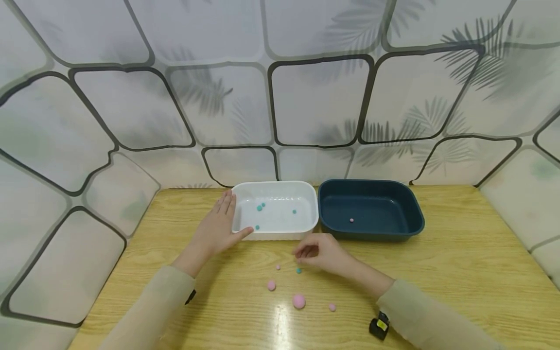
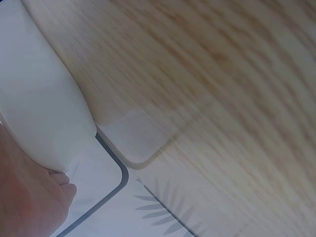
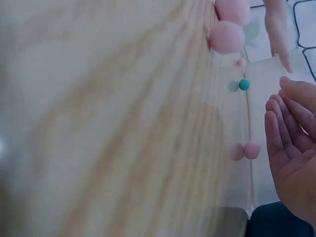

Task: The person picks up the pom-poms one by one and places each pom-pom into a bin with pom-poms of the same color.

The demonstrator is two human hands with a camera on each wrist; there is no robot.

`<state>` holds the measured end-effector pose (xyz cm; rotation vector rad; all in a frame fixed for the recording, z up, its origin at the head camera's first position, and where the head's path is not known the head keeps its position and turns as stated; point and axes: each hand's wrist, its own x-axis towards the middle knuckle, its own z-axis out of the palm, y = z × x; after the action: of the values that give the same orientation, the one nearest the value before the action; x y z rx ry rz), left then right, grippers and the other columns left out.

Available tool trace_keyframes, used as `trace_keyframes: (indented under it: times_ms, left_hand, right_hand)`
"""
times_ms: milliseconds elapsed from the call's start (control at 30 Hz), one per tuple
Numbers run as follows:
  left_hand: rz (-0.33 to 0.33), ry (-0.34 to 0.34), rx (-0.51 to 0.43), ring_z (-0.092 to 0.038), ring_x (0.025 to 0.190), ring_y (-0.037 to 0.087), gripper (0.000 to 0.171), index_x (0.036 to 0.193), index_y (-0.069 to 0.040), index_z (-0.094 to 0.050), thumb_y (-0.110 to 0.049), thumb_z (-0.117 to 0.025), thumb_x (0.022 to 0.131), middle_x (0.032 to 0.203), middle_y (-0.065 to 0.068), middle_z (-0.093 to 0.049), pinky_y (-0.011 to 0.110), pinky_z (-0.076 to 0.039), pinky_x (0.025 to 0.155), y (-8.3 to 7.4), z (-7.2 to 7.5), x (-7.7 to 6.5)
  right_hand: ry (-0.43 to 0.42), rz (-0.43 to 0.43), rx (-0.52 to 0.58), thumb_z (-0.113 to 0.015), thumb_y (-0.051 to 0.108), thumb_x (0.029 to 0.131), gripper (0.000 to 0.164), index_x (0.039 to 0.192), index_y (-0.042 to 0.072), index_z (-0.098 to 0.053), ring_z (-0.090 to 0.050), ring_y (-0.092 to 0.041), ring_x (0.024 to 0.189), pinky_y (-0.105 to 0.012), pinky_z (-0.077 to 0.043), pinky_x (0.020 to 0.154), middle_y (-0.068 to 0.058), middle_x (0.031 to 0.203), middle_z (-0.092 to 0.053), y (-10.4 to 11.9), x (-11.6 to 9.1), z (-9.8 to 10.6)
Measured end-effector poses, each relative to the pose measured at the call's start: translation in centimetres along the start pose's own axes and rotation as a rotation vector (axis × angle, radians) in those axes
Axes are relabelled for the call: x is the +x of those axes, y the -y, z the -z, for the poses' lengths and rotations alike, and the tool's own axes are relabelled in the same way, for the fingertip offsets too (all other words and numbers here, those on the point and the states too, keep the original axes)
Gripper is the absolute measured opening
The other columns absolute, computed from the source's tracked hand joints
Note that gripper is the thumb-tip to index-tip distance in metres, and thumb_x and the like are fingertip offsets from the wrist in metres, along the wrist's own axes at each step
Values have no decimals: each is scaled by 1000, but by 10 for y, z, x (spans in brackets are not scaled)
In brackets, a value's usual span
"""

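My left hand (image 1: pixel 216 228) rests on the left side of a white plastic tub (image 1: pixel 280 235), fingers straight along its end wall and thumb over the front rim corner. The left wrist view shows those fingertips (image 2: pixel 61 182) against the tub's outside. Several small teal balls (image 1: pixel 259 208) lie inside. In front of the tub, my right hand (image 1: pixel 325 253) hovers with loosely bent fingers, nothing visible between them. Just below its fingertips sits a teal ball (image 1: pixel 299 271). Pink balls of different sizes lie nearby, the largest pink ball (image 1: pixel 299 301) towards me. Another pink ball (image 3: pixel 252 150) shows beside the right hand's fingers.
A navy tub (image 1: pixel 372 236) stands against the white one on its right, with one small pink ball (image 1: pixel 352 220) inside. Both stand on a wooden table (image 1: pixel 463 262) close to a patterned wall covering (image 1: pixel 319 107). A small pink ball (image 1: pixel 332 307) lies at the near right.
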<state>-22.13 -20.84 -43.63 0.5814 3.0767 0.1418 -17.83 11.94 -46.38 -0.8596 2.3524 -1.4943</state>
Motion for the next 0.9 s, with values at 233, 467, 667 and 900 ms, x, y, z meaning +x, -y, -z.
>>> trace_keyframes:
  times_ms: [233, 467, 667, 900]
  left_hand:
    - [-2, -1, -16, -10, 165, 44, 108, 164, 13, -14, -66, -54, 102, 175, 30, -9, 52, -19, 136, -2, 2, -1]
    - [0, -5, -7, -11, 165, 44, 108, 164, 13, -15, -66, -54, 102, 175, 30, -10, 52, -19, 136, -2, 2, -1]
    - [-1, -6, -10, -11, 165, 44, 108, 164, 13, -15, -66, -54, 102, 175, 30, -10, 52, -19, 136, -2, 1, -1]
    - [-1, -7, -20, -10, 165, 44, 108, 164, 13, -14, -65, -55, 102, 175, 30, -9, 52, -19, 136, -2, 1, -1]
  right_hand:
    - [41, -8, -14, -85, 2, 87, 18, 103, 0, -80, -69, 2, 81, -20, -63, 75, -11, 95, -80, -8, -1, -2]
    - [94, 14, -71, -88, 4, 84, 17, 99, 4, -81, -66, 3, 78, -19, -61, 72, -7, 90, -79, -13, 1, -3]
    - [117, 46, -135, -90, 5, 83, 17, 98, 6, -81, -66, 2, 80, -19, -61, 74, -3, 89, -78, -14, 2, -5]
    - [141, 80, -218, -90, 5, 83, 14, 93, 10, -82, -61, 4, 79, -17, -59, 72, 2, 86, -73, -15, 3, -7]
